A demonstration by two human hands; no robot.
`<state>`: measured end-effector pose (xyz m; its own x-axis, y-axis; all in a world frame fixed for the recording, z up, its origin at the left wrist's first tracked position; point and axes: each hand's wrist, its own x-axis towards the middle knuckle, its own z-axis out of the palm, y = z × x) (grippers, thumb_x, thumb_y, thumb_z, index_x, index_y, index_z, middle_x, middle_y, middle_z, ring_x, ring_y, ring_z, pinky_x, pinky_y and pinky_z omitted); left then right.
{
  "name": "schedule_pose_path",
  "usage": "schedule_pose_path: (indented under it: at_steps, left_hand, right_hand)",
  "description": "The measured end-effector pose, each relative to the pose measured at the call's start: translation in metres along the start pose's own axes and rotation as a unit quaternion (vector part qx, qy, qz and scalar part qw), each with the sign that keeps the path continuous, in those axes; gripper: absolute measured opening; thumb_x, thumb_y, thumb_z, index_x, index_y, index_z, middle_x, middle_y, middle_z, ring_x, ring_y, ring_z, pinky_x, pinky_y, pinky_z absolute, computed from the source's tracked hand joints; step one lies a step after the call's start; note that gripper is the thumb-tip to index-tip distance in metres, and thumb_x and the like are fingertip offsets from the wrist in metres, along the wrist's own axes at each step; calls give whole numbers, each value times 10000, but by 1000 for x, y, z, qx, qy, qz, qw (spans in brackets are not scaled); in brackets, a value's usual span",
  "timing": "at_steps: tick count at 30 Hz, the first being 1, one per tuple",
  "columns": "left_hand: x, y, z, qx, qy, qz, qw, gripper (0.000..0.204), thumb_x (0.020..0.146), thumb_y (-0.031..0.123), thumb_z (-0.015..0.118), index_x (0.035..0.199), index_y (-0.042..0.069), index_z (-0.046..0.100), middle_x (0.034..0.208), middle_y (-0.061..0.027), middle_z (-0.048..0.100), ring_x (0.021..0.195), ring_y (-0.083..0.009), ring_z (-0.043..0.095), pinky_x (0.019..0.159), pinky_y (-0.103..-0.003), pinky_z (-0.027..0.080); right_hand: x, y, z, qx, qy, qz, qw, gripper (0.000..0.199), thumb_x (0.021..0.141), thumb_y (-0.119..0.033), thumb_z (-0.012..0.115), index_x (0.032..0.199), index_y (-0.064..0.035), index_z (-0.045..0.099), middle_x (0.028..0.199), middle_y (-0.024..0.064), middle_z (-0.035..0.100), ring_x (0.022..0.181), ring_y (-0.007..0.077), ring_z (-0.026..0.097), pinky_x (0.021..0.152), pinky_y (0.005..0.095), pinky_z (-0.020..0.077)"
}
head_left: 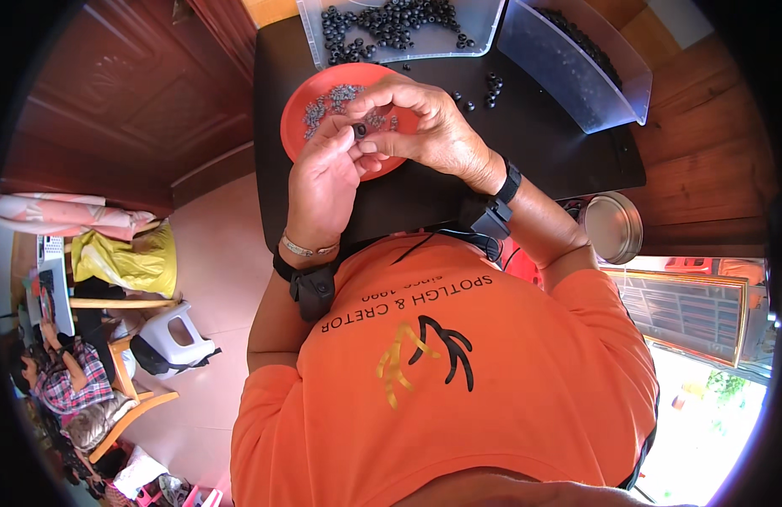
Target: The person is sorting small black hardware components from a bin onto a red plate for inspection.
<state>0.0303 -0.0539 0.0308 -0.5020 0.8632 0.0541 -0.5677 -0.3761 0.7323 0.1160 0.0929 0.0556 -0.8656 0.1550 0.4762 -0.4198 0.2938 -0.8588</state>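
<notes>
Over a red round plate (294,139), both my hands meet at a small black round part (359,131) with a hole in its end. My left hand (321,182) grips this part between thumb and fingertips. From the other side my right hand (448,139) reaches in, its thumb pressed at the part's lower edge and its fingers arched above. The plate bears many tiny grey pieces (344,93), partly hidden behind my hands. Whether a tiny piece sits in my right fingertips is too small to tell.
A clear plastic bin (408,56) with many black round parts stands at the table's far edge. Another translucent bin (568,80) stands to its right. Several loose black parts (492,89) lie on the black table (568,156). At far left, a person (70,380) sits by a chair.
</notes>
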Motion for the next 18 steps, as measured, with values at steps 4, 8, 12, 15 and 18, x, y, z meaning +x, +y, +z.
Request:
schedule_pose_path:
  at_steps: [4, 8, 12, 15, 18]
  left_hand:
    - [1, -1, -8, -4, -13, -6, 1000, 183, 937, 205, 468, 1036, 63, 526, 947, -32, 573, 869, -176, 584, 758, -296, 442]
    - [1, 0, -10, -3, -14, -16, 1000, 195, 934, 202, 465, 1043, 54, 530, 939, -43, 586, 859, -171, 584, 757, -293, 442]
    - [0, -1, -11, 9, -15, -23, 1000, 219, 930, 188, 461, 1066, 33, 535, 948, -54, 596, 847, -171, 585, 760, -292, 444]
    - [0, -1, -13, 6, -2, -17, 1000, 242, 928, 184, 461, 1089, 18, 533, 940, -58, 597, 849, -174, 586, 765, -297, 445]
    - [-1, -2, -14, 11, 2, -16, 1000, 256, 927, 185, 464, 1104, 11, 530, 934, -61, 599, 852, -173, 586, 772, -295, 444]
  right_hand:
    - [0, 6, -1, -96, -7, -18, 995, 287, 715, -4, 751, 983, -48, 657, 991, 62, 644, 957, 189, 601, 871, 315, 475]
    - [1, 11, -1, -87, -12, -47, 995, 263, 726, -18, 746, 974, -44, 660, 979, 68, 646, 941, 193, 600, 856, 321, 474]
    - [1, 11, -1, -64, -27, -31, 997, 239, 748, -17, 725, 977, -43, 661, 987, 72, 644, 963, 203, 599, 870, 326, 471]
    - [1, 12, 0, -74, -31, -31, 996, 234, 755, -17, 717, 981, -52, 666, 1000, 72, 645, 982, 207, 598, 876, 332, 471]
    - [2, 12, 2, -84, -33, -33, 995, 231, 759, -18, 713, 982, -61, 670, 1014, 70, 647, 998, 209, 596, 879, 336, 472]
